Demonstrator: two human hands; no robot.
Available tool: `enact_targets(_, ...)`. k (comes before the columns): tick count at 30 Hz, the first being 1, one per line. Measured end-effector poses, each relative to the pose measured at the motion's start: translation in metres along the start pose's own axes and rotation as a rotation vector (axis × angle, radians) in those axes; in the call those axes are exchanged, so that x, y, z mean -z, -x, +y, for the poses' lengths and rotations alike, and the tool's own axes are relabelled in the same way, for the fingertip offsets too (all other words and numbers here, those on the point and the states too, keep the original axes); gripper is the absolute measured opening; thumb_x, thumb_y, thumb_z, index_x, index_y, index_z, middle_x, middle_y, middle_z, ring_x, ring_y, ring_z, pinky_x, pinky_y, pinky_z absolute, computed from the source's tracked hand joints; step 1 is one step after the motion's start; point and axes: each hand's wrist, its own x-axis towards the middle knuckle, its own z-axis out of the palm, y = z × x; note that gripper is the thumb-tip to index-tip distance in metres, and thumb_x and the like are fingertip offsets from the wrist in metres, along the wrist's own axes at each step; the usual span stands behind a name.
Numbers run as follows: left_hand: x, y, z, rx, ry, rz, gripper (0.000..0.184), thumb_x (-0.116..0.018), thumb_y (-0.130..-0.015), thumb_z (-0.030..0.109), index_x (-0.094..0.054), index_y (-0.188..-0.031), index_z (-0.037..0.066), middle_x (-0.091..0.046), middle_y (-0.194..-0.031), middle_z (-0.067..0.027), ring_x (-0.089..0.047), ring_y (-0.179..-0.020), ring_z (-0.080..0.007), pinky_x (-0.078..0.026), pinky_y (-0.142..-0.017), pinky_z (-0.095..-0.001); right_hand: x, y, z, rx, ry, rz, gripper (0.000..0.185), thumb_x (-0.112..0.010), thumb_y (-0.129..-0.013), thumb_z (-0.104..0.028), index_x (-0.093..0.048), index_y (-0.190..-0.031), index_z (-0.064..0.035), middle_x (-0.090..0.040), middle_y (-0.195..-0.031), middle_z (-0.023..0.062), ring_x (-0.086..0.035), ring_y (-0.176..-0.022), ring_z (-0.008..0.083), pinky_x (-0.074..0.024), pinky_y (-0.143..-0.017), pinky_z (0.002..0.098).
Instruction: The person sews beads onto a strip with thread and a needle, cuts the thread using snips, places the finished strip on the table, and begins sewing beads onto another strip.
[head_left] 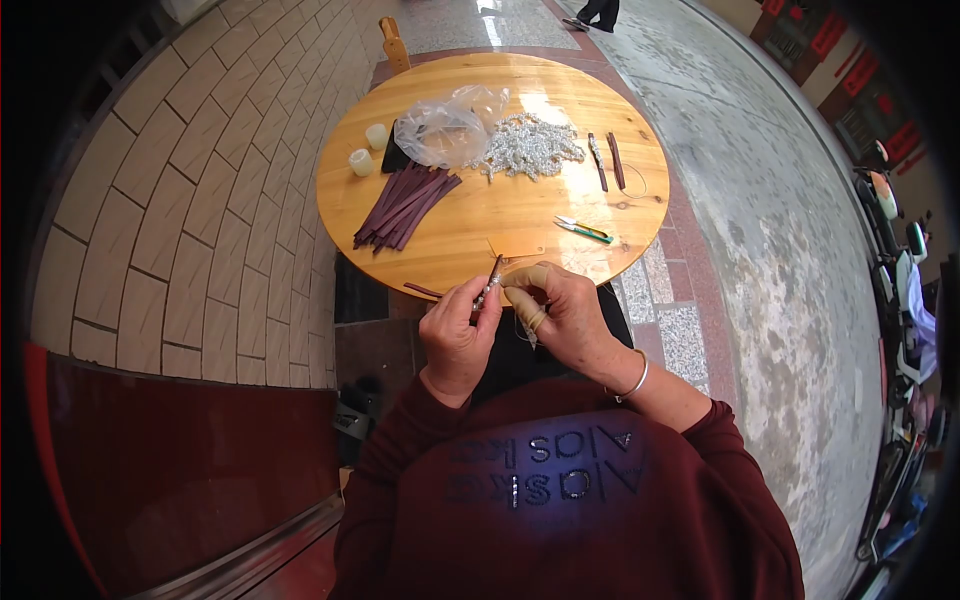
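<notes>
My left hand (460, 325) pinches a dark purple fabric strip (497, 268) with silvery beads along it, over the table's near edge. Close beside it on the right, my right hand (572, 315) is closed, thumb and forefinger together under tan finger covers (530, 280). What those fingertips grip is too small to make out. A thin thread with a few pale beads (531, 338) hangs beneath the right hand. Just beyond both hands lies a flat orange-brown piece (518, 245), and another purple strip (422, 291) rests by my left hand.
The round wooden table (600, 100) holds a pile of purple strips (408, 208), a clear plastic bag (450, 130), heaped silvery bead strings (532, 146), green-handled thread snips (584, 230), two strips (616, 162) with thread, and two pale candle-like cylinders (361, 162). A tiled wall (200, 200) stands left.
</notes>
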Motion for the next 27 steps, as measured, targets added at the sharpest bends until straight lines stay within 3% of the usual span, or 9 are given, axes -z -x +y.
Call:
enact_targets(9,-0.006,0.006,-0.011,-0.249,-0.198,-0.037,0.016,-0.069,-0.071,0.001,-0.062,-0.086,0.003,-0.059,-0.069,-0.0099,-0.060,-0.060,-0.0253,-0.048,-0.053,-0.0322,-0.002,-0.004,0.006,0.050,0.096,0.039,0.009,-0.065,-0.076,-0.002,-0.059,-0.083,-0.0010,-0.059,-0.073,0.0141,-0.059,-0.066,0.0317,-0.0466,-0.058,0.0353)
enact_targets(13,-0.008,0.015,-0.009,-0.199,-0.099,-0.157,0.015,-0.069,-0.072,0.000,-0.063,-0.086,0.002,-0.061,-0.069,-0.0103,-0.061,-0.059,-0.0224,-0.049,-0.053,-0.0298,0.003,-0.009,-0.003,0.085,0.093,0.059,0.013,-0.067,-0.076,-0.004,-0.060,-0.086,-0.0007,-0.058,-0.070,0.0120,-0.060,-0.061,0.0257,-0.0464,-0.054,0.0333)
enact_targets(15,-0.008,0.015,-0.011,0.196,0.147,-0.034,0.013,-0.069,-0.074,-0.001,-0.063,-0.086,0.000,-0.063,-0.071,-0.0112,-0.063,-0.058,-0.0189,-0.049,-0.053,-0.0271,0.006,-0.006,-0.004,0.043,0.094,0.051,0.014,-0.068,-0.076,-0.005,-0.061,-0.087,-0.0006,-0.058,-0.069,0.0114,-0.060,-0.059,0.0226,-0.0466,-0.052,0.0319)
enact_targets(18,-0.006,0.008,-0.006,0.138,0.136,0.010,0.012,-0.069,-0.076,-0.001,-0.064,-0.086,-0.001,-0.065,-0.072,-0.0116,-0.064,-0.058,-0.0172,-0.050,-0.052,-0.0257,0.002,0.003,0.001,0.042,-0.039,0.119,0.015,-0.069,-0.077,-0.006,-0.062,-0.088,-0.0001,-0.060,-0.069,0.0105,-0.060,-0.055,0.0172,-0.0472,-0.050,0.0283)
enact_targets(27,-0.002,0.001,-0.001,0.009,0.075,0.060,0.016,-0.070,-0.074,-0.001,-0.065,-0.089,0.000,-0.065,-0.075,-0.0119,-0.065,-0.061,-0.0183,-0.050,-0.054,-0.0261,0.004,0.004,-0.001,-0.133,-0.192,-0.051,0.009,-0.065,-0.082,-0.007,-0.063,-0.082,0.0020,-0.064,-0.065,0.0093,-0.060,-0.056,0.0108,-0.0465,-0.050,0.0248)
